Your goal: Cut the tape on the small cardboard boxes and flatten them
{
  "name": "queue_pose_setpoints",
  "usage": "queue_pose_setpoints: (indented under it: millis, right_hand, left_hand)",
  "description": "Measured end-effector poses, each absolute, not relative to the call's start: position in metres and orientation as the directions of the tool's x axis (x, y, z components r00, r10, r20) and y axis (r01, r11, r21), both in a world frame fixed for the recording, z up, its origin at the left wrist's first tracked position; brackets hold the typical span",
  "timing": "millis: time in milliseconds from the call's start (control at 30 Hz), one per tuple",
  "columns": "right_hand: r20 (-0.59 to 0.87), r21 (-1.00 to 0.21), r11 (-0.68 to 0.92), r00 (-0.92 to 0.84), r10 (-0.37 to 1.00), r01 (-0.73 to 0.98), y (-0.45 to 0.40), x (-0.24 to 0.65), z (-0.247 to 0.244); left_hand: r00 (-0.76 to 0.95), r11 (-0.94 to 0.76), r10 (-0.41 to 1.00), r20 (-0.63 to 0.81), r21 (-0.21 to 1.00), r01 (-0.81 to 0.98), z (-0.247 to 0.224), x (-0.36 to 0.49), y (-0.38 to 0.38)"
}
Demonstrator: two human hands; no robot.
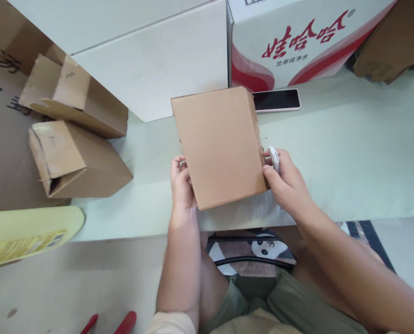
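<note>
A plain brown cardboard box [220, 148] is in front of me, tilted slightly, above the pale green table cover. My left hand [182, 183] grips its left side near the lower corner, with the fingertips partly hidden behind it. On the opposite side, my right hand [285, 178] is closed round a small white object [274, 159], whose kind I cannot make out. The thumb and fingers of that hand also touch the box's torn right edge. Past the box's upper right corner lies a phone [278, 100] with a dark screen, partly covered by the box.
Two brown cartons [81, 160] stand at the left against a large printed carton [1, 153]. White boxes [158, 65] and a red-and-white water carton [290, 46] line the back. A yellow bottle [33, 232] is at the left edge; folded cardboard [387, 46] sits at the back right.
</note>
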State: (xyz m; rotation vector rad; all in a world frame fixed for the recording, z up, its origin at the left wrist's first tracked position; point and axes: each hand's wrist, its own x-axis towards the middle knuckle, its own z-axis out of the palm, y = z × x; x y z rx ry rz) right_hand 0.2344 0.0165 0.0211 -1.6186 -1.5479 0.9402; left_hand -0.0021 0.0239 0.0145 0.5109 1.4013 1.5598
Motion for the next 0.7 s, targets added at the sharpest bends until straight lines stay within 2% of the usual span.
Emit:
queue_pose_setpoints:
  millis: [700]
  right_hand:
    - [-0.065,-0.871,-0.070,0.026,0.998,0.486,0.0174,0.2339,0.0203]
  left_hand:
    - [-0.459,0.095,0.846,-0.271,0.923,-0.372,0.0153,-0.0009,0.0242]
